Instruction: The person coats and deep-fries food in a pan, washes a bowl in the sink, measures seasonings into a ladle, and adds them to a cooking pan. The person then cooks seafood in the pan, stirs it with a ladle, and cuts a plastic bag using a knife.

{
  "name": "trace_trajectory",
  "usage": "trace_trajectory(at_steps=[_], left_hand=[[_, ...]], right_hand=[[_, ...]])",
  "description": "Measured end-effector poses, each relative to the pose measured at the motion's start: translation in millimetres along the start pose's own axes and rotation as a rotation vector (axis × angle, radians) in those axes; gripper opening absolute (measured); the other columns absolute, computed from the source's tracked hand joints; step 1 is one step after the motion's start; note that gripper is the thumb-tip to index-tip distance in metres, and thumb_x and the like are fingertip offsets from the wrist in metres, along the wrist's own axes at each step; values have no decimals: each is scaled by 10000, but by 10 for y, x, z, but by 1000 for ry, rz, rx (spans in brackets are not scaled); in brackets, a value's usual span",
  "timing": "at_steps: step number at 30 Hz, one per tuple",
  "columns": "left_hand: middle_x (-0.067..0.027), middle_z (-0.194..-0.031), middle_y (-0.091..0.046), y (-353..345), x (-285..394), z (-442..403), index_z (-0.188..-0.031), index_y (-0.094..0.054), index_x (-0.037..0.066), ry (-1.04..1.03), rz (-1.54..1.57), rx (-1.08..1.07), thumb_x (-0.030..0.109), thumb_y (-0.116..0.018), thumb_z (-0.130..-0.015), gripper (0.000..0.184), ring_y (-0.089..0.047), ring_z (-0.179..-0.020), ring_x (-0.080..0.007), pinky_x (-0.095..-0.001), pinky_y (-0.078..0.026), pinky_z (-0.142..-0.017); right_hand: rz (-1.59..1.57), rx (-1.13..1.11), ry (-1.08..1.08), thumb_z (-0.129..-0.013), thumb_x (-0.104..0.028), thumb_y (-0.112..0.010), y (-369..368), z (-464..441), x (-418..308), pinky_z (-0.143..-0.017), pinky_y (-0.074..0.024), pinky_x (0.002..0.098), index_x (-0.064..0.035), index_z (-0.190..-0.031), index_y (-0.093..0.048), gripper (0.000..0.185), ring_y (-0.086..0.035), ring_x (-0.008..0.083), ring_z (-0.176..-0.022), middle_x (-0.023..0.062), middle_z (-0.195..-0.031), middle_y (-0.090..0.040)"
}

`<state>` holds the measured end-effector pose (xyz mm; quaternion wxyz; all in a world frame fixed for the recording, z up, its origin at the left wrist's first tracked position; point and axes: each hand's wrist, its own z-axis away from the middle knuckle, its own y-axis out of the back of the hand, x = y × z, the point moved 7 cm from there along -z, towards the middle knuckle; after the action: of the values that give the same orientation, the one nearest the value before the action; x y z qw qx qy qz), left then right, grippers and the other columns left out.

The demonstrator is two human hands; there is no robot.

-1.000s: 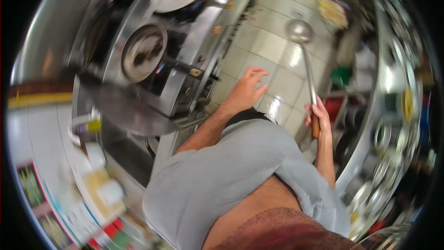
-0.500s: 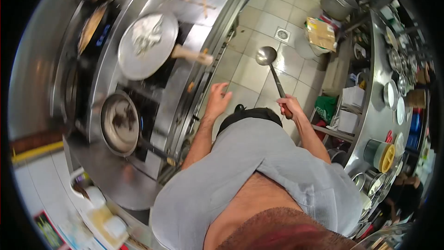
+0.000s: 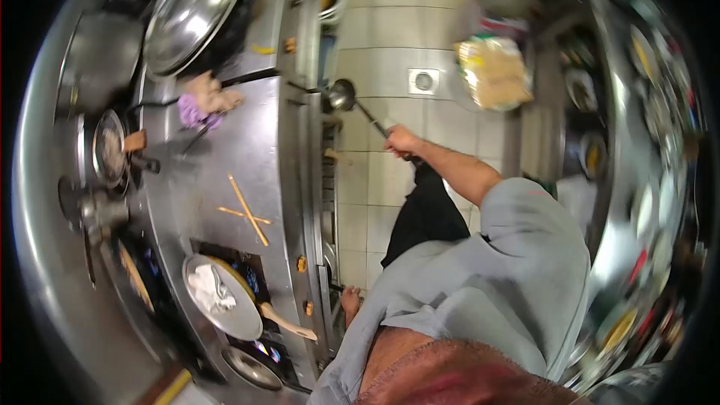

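Observation:
My right hand (image 3: 403,142) is closed around the handle of a metal ladle (image 3: 343,95), whose bowl hangs over the tiled floor beside the counter's front edge. Low beside the stove front is my left hand (image 3: 351,299), small and partly blurred; whether it touches the thin dark handle beside it cannot be made out. A pan with a wooden handle (image 3: 225,298) holds a white cloth-like item on the stove, left of that hand. Below it sits a smaller pan (image 3: 253,367). Two crossed wooden sticks (image 3: 244,210) lie on the steel counter.
A large domed metal lid or wok (image 3: 193,15) is at the upper left, above a purple and tan cloth (image 3: 206,101). A floor drain (image 3: 424,81) lies ahead, beside a bin topped with cardboard (image 3: 496,73). Shelving and a dish-covered counter (image 3: 600,105) run along the right.
The view has swung along the stove, bringing the lid and cloth into sight. My right hand has carried the ladle left to the counter's edge. My left hand now appears lower, beside the stove front.

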<state>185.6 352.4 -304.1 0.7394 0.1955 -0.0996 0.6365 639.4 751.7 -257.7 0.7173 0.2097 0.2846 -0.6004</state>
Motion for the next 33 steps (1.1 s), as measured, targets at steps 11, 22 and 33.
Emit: trace_trajectory(at_steps=[11,22,33], left_hand=[[-74,-790,-604,-1107,1748,675,-1072,-577,2,244,-81,420,135,-634,-772,333,-486,-535,-99,-244,-377,-455],[-141,-998,-586,-1169,826,953,-1090,-561,-19,366,-162,433,180,-629,-778,377,-510,-464,-134,-273,-421,-436],[-159,-1078,-554,-1147,1111,858,-1098,-567,17,347,206,467,200,-622,-785,367,-585,-727,-198,-291,-477,-556]], right_hand=[[554,100,120,-740,-52,-490,893,-2634,-1390,-505,-487,406,61,-966,-535,257,-613,301,-599,223,-727,-607],[693,185,128,-755,-110,-520,844,-3786,-1377,-741,-500,411,16,-975,-587,262,-601,353,-895,220,-956,-612],[-360,-272,-36,-715,-79,-606,634,-3147,-674,-347,-392,283,-39,-738,-503,113,-486,133,-411,37,-577,-502]])
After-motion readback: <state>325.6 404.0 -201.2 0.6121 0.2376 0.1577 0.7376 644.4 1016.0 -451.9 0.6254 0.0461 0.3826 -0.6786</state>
